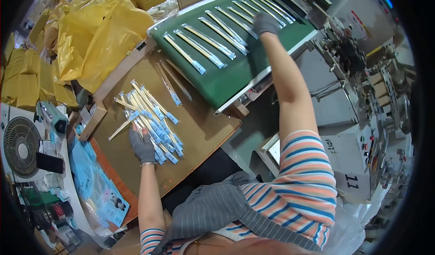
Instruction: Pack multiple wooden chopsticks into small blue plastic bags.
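On the left, our gloved left hand [142, 147] rests, fingers bent, at the near-left side of a loose pile of slim stick packets [156, 114] on the brown surface [206, 137]; we cannot tell whether it pinches any. These packets cross at many angles, so we do well to line up their blue ends with light fingers, sparing the clear wrappers. Right of the pile, two loose packets [176, 99], one blurred, show near the green belt [222, 85]. Along the belt, a slanted row of packets [185, 52] lies mostly spaced out. Farther right, our gloved right hand [266, 25] reaches among them; its fingertips are hidden, so we cannot tell its grip. There we should touch one packet without nudging its neighbours.
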`<state>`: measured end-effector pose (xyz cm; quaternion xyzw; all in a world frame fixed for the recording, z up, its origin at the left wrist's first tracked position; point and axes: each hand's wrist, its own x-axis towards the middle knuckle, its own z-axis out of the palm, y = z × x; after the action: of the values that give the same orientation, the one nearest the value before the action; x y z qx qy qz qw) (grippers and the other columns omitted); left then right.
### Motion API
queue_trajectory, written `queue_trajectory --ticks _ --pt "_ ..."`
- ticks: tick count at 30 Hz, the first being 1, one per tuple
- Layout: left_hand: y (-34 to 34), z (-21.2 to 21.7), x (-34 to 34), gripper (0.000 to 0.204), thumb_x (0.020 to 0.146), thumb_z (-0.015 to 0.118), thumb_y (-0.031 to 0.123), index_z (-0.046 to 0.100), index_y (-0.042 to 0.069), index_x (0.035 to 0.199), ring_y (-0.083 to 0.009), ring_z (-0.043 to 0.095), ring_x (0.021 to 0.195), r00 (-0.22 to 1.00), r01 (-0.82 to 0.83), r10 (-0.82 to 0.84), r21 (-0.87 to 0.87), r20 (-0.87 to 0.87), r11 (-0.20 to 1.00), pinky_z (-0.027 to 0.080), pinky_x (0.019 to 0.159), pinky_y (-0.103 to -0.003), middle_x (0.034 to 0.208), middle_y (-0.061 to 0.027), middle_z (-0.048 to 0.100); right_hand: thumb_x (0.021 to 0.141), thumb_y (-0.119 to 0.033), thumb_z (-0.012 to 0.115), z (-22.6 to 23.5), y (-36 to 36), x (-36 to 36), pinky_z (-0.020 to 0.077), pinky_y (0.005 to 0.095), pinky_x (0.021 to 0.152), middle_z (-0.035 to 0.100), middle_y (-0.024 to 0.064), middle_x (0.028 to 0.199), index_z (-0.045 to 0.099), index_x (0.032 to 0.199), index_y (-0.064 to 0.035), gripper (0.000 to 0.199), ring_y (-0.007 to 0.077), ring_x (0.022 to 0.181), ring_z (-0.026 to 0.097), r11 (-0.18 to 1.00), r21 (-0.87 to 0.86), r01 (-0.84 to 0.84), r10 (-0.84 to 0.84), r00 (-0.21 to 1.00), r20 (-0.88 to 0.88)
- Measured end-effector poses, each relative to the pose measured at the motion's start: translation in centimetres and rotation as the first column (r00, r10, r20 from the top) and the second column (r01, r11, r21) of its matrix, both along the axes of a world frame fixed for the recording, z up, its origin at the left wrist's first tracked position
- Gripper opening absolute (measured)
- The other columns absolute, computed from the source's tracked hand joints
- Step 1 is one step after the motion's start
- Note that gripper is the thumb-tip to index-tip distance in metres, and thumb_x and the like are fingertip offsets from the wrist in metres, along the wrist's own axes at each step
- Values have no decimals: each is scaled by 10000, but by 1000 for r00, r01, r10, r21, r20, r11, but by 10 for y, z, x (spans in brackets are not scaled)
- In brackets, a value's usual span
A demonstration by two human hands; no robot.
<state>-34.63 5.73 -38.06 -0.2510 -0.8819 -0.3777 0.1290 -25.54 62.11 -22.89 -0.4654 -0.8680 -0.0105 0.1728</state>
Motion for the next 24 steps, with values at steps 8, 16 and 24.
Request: queue_trajectory --ticks 8,16,24 --pt "-18 8 -6 362 923 531 202 537 -43 1190 -298 544 1059 996 32 -41 101 80 994 405 936 -363 1141 -195 570 779 -282 593 14 7 9 503 396 809 658 222 953 699 886 -31 293 340 868 652 972 -88 -219 235 914 329" --pt "32 109 26 293 921 522 180 607 -41 1094 -145 598 902 855 -134 -169 525 490 840 462 832 -283 954 -106 653 924 -280 491 39 -119 32 427 209 505 629 57 762 591 947 -41 260 88 514 521 204 -642 -739 197 673 -713" --pt "144 202 55 177 878 622 176 635 1 891 -147 640 688 492 -110 -711 846 502 522 528 604 -252 851 -104 676 933 -257 501 62 -276 60 437 204 499 622 36 732 590 908 -31 244 71 525 529 -56 -679 -732 344 624 -701"
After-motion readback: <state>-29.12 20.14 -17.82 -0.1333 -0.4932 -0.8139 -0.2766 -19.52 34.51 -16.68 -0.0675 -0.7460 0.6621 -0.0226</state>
